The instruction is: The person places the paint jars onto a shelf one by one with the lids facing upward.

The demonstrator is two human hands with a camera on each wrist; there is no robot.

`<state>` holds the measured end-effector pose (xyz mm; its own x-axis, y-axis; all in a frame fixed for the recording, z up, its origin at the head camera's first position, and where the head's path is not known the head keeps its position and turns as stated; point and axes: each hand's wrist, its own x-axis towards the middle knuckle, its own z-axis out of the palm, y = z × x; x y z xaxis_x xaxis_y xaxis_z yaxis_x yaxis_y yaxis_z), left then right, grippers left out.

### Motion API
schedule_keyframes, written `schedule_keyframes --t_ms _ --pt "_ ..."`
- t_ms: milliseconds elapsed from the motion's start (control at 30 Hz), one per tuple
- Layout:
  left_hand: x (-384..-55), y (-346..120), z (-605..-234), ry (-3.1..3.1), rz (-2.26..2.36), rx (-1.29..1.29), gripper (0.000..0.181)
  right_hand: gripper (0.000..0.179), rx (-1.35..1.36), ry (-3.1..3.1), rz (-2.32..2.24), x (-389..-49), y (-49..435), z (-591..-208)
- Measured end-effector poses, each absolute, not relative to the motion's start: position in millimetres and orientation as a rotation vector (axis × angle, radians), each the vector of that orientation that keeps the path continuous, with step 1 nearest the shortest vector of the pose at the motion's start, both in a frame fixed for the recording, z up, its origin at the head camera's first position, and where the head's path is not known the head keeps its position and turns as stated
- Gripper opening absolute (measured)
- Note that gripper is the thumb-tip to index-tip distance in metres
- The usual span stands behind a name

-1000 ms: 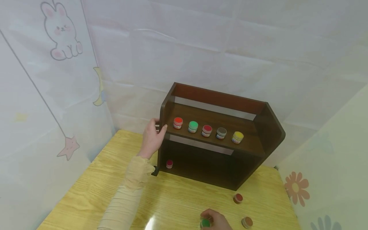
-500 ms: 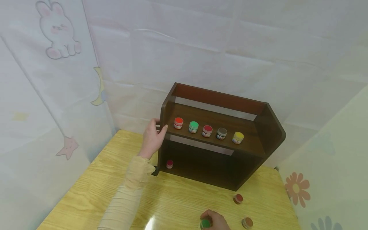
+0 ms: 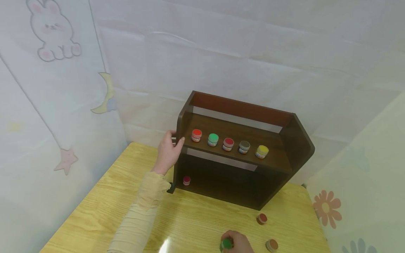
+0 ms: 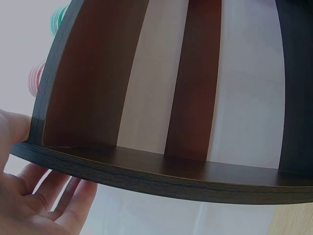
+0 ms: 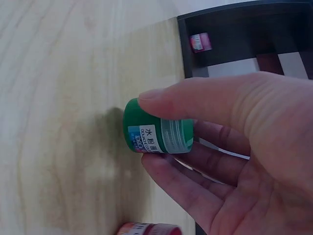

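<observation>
In the head view my left hand point(image 3: 167, 153) grips the left side of a dark brown two-tier shelf point(image 3: 297, 144). The left wrist view has the thumb on one side of the wooden edge and the fingers point(image 4: 73, 203) on the other. My right hand point(image 3: 240, 243) holds a small green paint jar point(image 5: 144, 128) between thumb and fingers, low over the table near the bottom of the head view. Printed label and clear lid face the right wrist camera. Along the upper board stand orange-red point(image 3: 196, 135), light green point(image 3: 213, 140), red point(image 3: 228, 144), dark grey-brown point(image 3: 244, 147) and yellow point(image 3: 262, 151) jars.
A magenta jar point(image 3: 186, 181) sits at the left end of the lower tier. On the wood-grain table point(image 3: 126, 182), a dark red jar point(image 3: 262, 219) and a brown jar point(image 3: 272, 245) stand right of my right hand. Pale printed sheets point(image 3: 221, 52) surround the table.
Both hands stay nearly in place; the green jar in my right hand appears slightly higher in the head view. The shelf and the other jars have not visibly moved.
</observation>
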<state>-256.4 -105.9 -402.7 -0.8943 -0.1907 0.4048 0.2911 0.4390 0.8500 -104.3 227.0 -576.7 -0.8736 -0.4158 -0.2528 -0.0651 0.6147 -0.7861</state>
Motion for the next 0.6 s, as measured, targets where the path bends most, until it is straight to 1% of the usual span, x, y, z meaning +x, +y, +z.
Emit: schedule_keyframes --t_ms 233,600 --pt "-257 -106 -402 -2.247 -1.466 -0.086 0.036 0.031 -0.345 2.416 -1.201 -107 225 -563" --pt "-257 -106 -402 -2.255 -1.468 -0.081 0.036 0.033 -0.358 2.497 -1.224 -110 221 -548"
